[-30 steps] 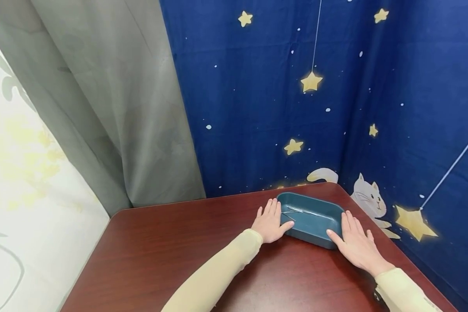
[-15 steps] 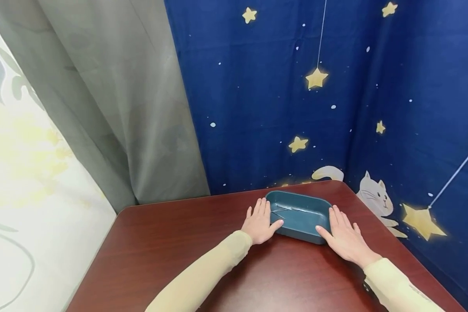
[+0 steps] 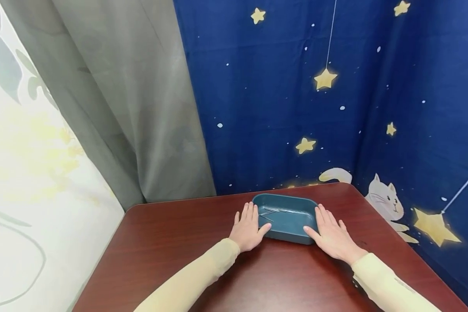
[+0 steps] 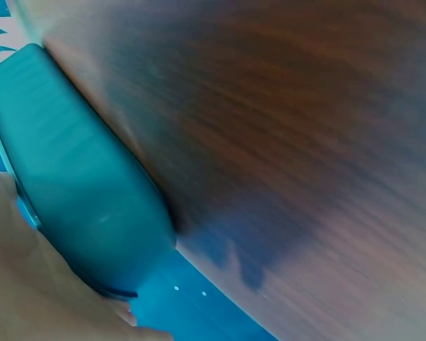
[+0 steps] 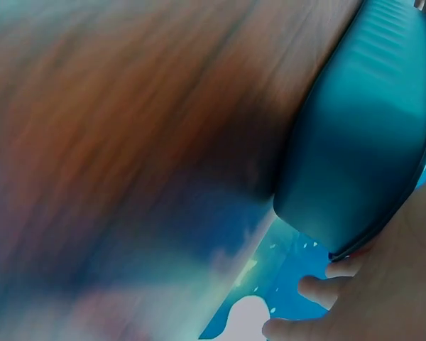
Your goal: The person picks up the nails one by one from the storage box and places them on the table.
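There is one teal tray, set toward one o'clock on one reddish-brown table. Inside it, toward its ten o'clock, lie thin metallic rods; I make out at least three, but they overlap and an exact count is not possible.

Two hands touch the tray. The left hand is at its eight o'clock, the right hand at its four o'clock. Each is spread wide, fingers straight along the end wall and thumb held apart at the near side; neither wraps around it.

Two pale sleeves run off at seven and five o'clock. Behind are one grey curtain at eleven and one blue curtain at one, printed with one cat and six clear stars.

Both wrist views crop the hands and hide the tray's inside; the tabletop there is blurred. A dark item under the right cuff is too small to identify.
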The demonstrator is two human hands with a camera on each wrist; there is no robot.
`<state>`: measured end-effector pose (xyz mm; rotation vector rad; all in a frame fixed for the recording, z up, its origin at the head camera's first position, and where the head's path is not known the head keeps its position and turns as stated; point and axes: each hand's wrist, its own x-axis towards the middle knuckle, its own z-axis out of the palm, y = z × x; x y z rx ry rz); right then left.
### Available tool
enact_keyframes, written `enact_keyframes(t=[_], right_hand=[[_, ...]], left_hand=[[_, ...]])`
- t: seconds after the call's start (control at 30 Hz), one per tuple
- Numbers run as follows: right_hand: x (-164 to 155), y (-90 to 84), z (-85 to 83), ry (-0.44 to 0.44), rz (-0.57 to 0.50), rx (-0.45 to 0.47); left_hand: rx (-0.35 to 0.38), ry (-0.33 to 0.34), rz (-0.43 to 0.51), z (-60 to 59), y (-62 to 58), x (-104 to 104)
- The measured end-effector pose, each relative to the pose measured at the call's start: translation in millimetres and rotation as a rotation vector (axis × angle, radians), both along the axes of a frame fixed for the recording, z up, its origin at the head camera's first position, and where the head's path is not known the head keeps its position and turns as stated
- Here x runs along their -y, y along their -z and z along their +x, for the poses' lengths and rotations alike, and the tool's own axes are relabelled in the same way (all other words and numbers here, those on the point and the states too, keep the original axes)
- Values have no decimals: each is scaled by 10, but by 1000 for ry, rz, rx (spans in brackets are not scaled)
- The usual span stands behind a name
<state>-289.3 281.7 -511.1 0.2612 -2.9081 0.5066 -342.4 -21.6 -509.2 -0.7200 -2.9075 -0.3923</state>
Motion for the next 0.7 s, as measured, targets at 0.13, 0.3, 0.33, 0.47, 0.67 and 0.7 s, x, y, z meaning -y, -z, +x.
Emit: enact_keyframes(t=[0.13, 0.3, 0.33, 0.47, 0.67, 0.7], right_hand=[[100, 9, -58, -29, 9, -2], [235, 4, -106, -69, 19, 1], [261, 0, -112, -76, 19, 1], [363, -11, -124, -102, 30, 0], [489, -12, -105, -146, 35, 13], [505, -11, -101, -153, 32, 17]], left_hand=[[-7, -14, 2, 60, -9, 139], [-9, -54, -5, 159, 6, 298], [-11, -63, -4, 182, 9, 325], [-28, -90, -2, 284, 25, 433], [-39, -106, 11, 449, 27, 609], [-36, -107, 21, 472, 30, 633]])
